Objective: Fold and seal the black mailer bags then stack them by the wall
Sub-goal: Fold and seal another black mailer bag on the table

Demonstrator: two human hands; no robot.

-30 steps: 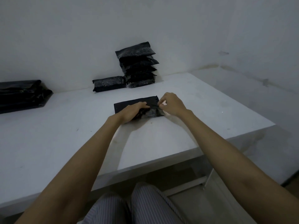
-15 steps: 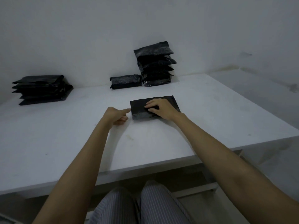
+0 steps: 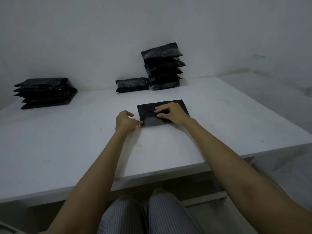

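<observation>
**Q:** what's your feed showing right now, closest stuff first?

**A:** Nearest to me are knees in striped trousers (image 3: 145,215), tucked under the edge of the white table (image 3: 50,149). Both bare forearms reach out over it. My left hand (image 3: 125,121) sits at the near-left corner of the black mailer bag (image 3: 148,119), fingers curled, fingertips pinching that corner. My right hand (image 3: 170,113) lies on top of the bag with fingers bent, pressing it down; I can't tell if it's actually gripping a fold or only pushing.

**Q:** and where's the bag?

**A:** Flat on the table, about mid-depth, a bit right of centre, well apart from the wall (image 3: 101,39). Further back, a single sealed bag (image 3: 132,84) lies just beside a tall stack of sealed bags (image 3: 164,66) against the wall. Far left there's a flatter pile of black bags (image 3: 44,92).
</observation>
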